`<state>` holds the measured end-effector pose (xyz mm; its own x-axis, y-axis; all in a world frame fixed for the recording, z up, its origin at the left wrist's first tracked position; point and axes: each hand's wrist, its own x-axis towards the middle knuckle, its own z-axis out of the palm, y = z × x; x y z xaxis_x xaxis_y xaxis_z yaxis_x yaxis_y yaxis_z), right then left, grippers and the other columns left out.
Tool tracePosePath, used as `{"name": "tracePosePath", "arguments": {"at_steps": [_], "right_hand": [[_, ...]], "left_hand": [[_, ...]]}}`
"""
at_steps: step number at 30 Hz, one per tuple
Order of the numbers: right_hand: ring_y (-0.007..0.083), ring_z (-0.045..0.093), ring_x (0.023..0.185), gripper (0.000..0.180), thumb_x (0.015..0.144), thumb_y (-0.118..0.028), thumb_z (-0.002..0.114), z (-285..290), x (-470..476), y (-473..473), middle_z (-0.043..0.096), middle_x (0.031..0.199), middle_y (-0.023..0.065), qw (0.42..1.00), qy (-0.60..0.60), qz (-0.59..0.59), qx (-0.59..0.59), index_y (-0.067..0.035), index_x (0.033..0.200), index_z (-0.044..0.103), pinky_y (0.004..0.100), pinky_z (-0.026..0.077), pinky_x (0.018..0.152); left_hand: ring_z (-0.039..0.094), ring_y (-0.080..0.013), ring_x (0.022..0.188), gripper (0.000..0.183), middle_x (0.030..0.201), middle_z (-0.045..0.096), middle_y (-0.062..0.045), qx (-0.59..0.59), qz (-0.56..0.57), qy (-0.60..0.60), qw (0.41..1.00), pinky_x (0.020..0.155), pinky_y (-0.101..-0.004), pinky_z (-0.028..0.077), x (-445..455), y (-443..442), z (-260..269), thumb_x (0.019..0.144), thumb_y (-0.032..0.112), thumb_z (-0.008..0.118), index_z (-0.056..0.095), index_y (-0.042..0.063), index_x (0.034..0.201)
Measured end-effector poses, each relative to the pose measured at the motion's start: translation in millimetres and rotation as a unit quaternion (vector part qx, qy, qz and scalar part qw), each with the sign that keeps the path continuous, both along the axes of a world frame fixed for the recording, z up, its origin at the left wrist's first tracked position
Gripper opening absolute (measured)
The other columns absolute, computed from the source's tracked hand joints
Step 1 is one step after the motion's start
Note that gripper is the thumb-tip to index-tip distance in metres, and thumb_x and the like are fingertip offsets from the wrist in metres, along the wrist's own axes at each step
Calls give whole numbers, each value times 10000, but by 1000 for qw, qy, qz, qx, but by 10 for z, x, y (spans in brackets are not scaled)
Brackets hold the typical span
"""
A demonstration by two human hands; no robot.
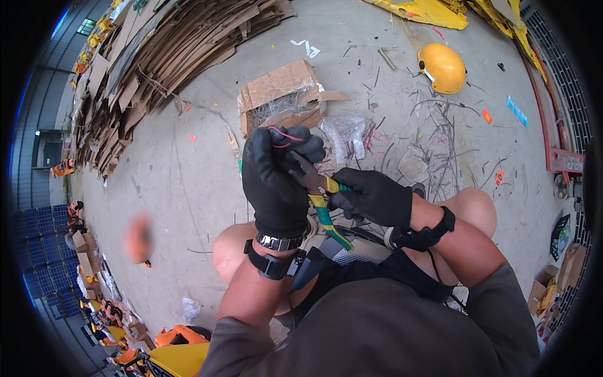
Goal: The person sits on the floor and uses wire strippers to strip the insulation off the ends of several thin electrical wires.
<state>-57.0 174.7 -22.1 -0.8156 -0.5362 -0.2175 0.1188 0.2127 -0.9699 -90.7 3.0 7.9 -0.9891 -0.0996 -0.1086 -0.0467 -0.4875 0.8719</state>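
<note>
My left hand (278,184), in a black work glove, is curled around a thin pink wire (288,136), which loops out over the fingers. My right hand (377,198), gloved the same way, holds pliers with green-and-yellow handles (322,214). One handle lies in the right fingers, while the other sticks out towards my lap. The dark jaws point into the left palm, and their tips are partly hidden by the left fingers. Whether the jaws touch the wire I cannot tell. Both hands are close together above my lap, between the bent knees.
A torn cardboard box (282,82) with clear plastic inside lies ahead. Cut wire scraps (438,146) and a plastic bag (346,134) litter the floor. A yellow rounded shell (441,69) sits ahead right. Flattened cardboard (188,52) is piled left; orange and yellow parts (181,351) lie behind left.
</note>
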Motion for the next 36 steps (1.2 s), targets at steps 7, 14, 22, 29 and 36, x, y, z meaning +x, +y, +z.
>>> {"name": "tracePosePath", "arguments": {"at_steps": [7,14,22,29,36], "right_hand": [[268,608,975,390,861,-149,680,-204,50,-139,581,1092,171,980,117,-125,-97,-43,1194,507,343,489,849],[365,568,1067,478,743,-124,750,-45,-12,-115,502,1173,206,922,370,-101,47,-14,1128,489,410,485,884],[66,535,912,360,775,-30,665,6,-10,141,598,1067,34,981,-126,-102,-108,-18,1129,598,227,467,762],[89,561,906,358,832,-55,648,167,138,292,604,1017,30,972,-161,-79,-152,-19,1183,588,242,483,804],[99,561,906,389,814,-116,697,155,181,212,604,1021,30,956,-218,-50,-191,-26,1177,589,257,478,802]], "left_hand": [[452,-156,562,262,705,518,-25,95,9,-3,995,533,-305,383,-195,-40,141,998,321,462,521,102,866],[480,-150,573,229,712,527,-27,69,64,56,994,535,-292,411,-364,7,174,1001,260,453,533,79,887],[640,-159,810,303,833,625,-82,-279,118,135,944,732,-302,567,-433,83,97,1025,227,439,626,-8,989],[603,-124,706,244,811,643,-68,-254,71,22,964,584,-244,459,-152,-35,80,994,209,527,627,-13,991],[641,-167,870,227,954,680,-100,-239,95,67,964,819,-289,510,-123,-7,0,983,168,543,629,-35,1037]]}}
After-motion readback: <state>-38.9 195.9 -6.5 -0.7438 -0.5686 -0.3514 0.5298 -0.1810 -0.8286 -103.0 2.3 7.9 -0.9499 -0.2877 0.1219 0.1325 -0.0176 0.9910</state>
